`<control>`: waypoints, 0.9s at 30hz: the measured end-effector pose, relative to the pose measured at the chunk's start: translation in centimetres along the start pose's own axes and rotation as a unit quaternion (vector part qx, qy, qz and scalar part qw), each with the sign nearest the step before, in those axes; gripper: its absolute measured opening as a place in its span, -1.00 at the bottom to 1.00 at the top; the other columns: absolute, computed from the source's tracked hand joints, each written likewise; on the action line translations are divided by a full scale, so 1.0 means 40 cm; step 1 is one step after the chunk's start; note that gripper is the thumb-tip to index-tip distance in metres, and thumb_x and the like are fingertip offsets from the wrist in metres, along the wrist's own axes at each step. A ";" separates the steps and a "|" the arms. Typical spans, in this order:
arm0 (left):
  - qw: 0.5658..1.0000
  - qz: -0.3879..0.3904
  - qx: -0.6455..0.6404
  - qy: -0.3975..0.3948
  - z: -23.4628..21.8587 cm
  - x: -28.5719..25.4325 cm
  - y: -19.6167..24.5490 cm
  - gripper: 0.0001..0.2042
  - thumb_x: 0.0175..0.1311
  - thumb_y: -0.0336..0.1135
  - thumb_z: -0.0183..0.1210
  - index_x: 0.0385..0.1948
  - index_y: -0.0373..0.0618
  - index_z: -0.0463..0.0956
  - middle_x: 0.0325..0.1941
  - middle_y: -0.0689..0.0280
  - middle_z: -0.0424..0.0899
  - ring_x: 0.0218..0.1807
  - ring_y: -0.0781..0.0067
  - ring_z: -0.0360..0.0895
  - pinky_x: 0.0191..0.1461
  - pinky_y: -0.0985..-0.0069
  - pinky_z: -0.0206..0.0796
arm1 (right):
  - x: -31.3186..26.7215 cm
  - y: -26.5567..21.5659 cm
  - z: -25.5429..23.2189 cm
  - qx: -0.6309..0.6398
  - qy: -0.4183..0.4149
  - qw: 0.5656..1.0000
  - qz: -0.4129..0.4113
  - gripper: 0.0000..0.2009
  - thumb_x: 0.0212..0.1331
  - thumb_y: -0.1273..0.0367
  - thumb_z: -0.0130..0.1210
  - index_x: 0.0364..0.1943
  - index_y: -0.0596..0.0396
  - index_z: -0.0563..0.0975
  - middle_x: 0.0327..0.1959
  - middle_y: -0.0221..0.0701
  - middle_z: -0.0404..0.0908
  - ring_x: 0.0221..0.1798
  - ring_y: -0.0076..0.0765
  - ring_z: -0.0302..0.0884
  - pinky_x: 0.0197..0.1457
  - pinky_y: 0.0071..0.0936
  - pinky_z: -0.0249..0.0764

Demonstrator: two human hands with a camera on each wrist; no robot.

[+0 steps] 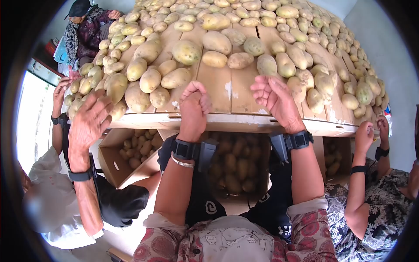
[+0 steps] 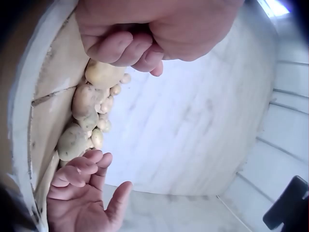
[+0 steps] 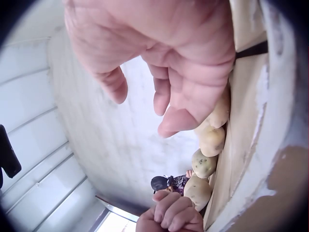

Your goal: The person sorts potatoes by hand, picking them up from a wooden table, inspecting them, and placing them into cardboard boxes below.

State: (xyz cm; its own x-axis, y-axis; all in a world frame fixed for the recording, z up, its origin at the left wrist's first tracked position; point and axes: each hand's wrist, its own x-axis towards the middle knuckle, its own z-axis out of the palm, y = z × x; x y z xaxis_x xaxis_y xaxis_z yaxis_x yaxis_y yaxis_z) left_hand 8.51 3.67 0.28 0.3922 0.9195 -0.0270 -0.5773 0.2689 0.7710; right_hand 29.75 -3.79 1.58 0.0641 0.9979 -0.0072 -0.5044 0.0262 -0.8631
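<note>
Above the front edge of the wooden table (image 1: 224, 118) both hands are raised, apart from each other. The left hand (image 1: 194, 107) has its fingers curled in toward the palm, with nothing seen in it; the left wrist view shows this hand (image 2: 154, 34) at the top. My right hand (image 1: 279, 102) is palm up with loosely bent fingers and holds nothing; it also fills the top of the right wrist view (image 3: 164, 58). Potatoes lie just beyond, among them a greenish one (image 1: 266, 65) near the right fingertips and a yellowish one (image 1: 176, 78) left of the left hand.
Many potatoes (image 1: 214, 22) cover the table's far part. Below the edge stand boxes of potatoes (image 1: 115, 163), one between the knees (image 1: 233, 168). Another person's hand (image 1: 89, 118) is at the left, others' hands (image 1: 364, 136) at the right, and a person in a cap (image 1: 85, 32) sits far left.
</note>
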 end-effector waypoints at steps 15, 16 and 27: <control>0.985 -0.092 -0.142 0.018 -0.028 0.068 0.040 -0.87 0.12 -0.55 -0.19 -0.41 -0.05 0.31 -0.67 0.50 0.14 -0.66 0.67 0.06 -0.62 0.68 -0.08 | 0.178 -0.031 0.122 -0.568 0.078 0.817 -0.057 -0.59 0.02 0.22 0.18 -0.11 0.24 0.49 -0.13 -0.19 0.56 -0.09 -0.29 0.52 -0.07 -0.35 0.42; 0.984 -0.092 -0.147 0.032 -0.029 0.069 0.047 -0.86 0.12 -0.56 -0.19 -0.41 -0.05 0.31 -0.67 0.49 0.15 -0.66 0.66 0.06 -0.62 0.68 -0.08 | 0.216 -0.039 0.130 -0.617 0.099 0.781 -0.023 -0.53 -0.02 0.13 0.19 -0.14 0.25 0.50 -0.11 -0.12 0.55 -0.08 -0.21 0.52 -0.04 -0.28 0.40; 0.990 -0.064 -0.123 0.026 -0.037 0.073 0.046 -0.86 0.16 -0.54 -0.20 -0.40 -0.06 0.33 -0.67 0.48 0.18 -0.65 0.66 0.10 -0.61 0.69 -0.04 | 0.402 0.105 0.127 -0.813 0.137 0.565 0.009 -0.15 -0.27 -0.33 0.06 -0.34 0.39 0.56 -0.35 -0.10 0.60 -0.19 -0.18 0.54 -0.07 -0.22 0.40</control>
State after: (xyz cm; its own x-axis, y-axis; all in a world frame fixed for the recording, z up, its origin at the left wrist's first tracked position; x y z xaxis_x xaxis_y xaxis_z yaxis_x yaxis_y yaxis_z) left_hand 7.52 7.27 0.67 0.4398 0.8851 -0.1524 -0.6846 0.4402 0.5810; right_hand 24.30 12.66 0.39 0.3147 0.9448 0.0911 0.9379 -0.2948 -0.1827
